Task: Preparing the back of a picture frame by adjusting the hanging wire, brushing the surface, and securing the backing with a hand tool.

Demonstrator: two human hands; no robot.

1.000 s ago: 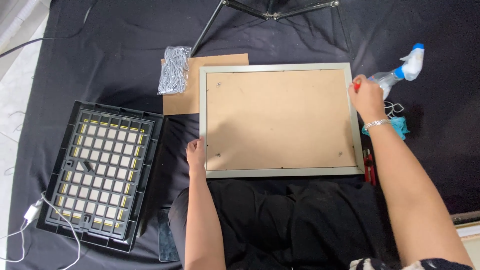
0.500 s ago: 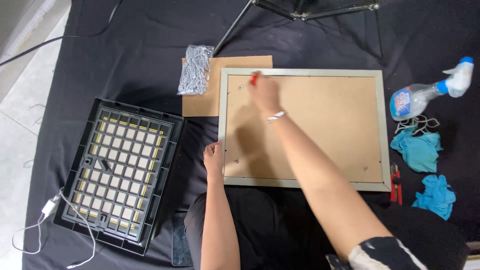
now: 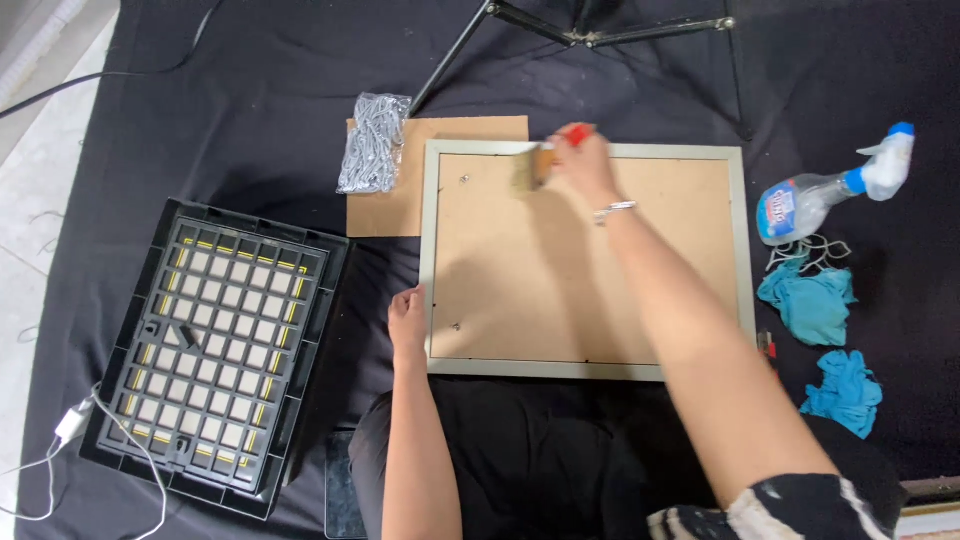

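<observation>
Head view, looking down. Large rectangular picture frame with grey-silver border and brown fibreboard backing (image 3: pixel 585 262) lies face down on black cloth covering the floor (image 3: pixel 250 90), in front of the person's lap.

Right hand (image 3: pixel 585 160) is over the frame's top edge, left of centre, grip closed around a small paintbrush with red handle and pale bristles (image 3: pixel 545 158). Bristles point left and sit on the backing just under the top rail; brush is motion-blurred. Thin silver bracelet (image 3: pixel 614 209) on the right wrist. Forearm crosses the backing diagonally from lower right.

Left hand (image 3: pixel 408 320) rests on the frame's left rail near the bottom-left corner, fingers curled against the edge; grip not wrapped around anything, just pressing on the rail.

Flat brown cardboard sheet (image 3: pixel 420 170) lies partly under the frame's top-left corner. Clear plastic bag of small silver metal pieces (image 3: pixel 372 143) sits on the cardboard's left end. Black plastic grid-faced rectangular panel with yellow strips (image 3: pixel 225 345) lies well left of the frame, white cable and plug (image 3: pixel 70 425) at its lower-left corner.

Right of the frame: clear spray bottle with blue and white trigger head (image 3: pixel 830 190) lying on its side, two crumpled teal cloths (image 3: pixel 812 300) below it. Black tripod legs (image 3: pixel 600 25) at top.
</observation>
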